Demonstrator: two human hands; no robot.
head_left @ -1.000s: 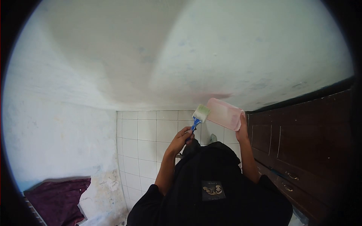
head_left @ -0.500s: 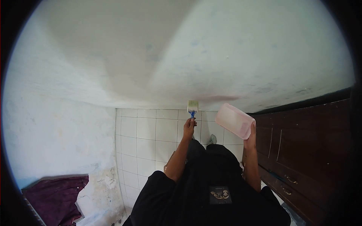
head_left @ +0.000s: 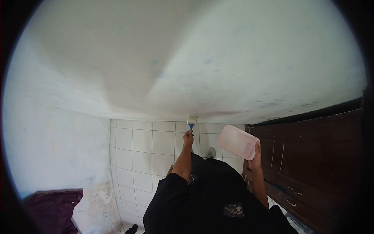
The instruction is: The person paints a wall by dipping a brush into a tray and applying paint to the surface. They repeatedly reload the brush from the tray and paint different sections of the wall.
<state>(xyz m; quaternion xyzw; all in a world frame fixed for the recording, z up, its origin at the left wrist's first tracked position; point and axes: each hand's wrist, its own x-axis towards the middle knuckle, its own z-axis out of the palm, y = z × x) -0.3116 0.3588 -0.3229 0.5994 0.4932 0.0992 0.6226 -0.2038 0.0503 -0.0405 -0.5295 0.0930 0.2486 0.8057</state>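
My left hand (head_left: pixel 188 138) is closed around the blue handle of a paintbrush (head_left: pixel 191 121). Its pale, greenish bristles overlap the bottom of the whitish wall (head_left: pixel 218 78), just above the floor line in this view. On the other side, my right hand (head_left: pixel 255 158) grips the near right end of a shallow pink plastic container (head_left: pixel 233 140). Pale paint-like material coats the inside of this container, which is tilted and held out over the floor. A faint pinkish-brown smear shows on the wall right of the brush.
Square white tiles (head_left: pixel 142 140) cover the floor. A dark brown wooden cabinet (head_left: pixel 311 156) with drawer handles stands close on the right. To the left rises a second wall (head_left: pixel 58 148), peeling near its base, with a dark purple cloth (head_left: pixel 50 210) in front of it.
The view has shifted, so wall and floor sit lower in it. The brush now appears lower and slightly left, and the container has come down closer to my body. Both hands keep their hold.
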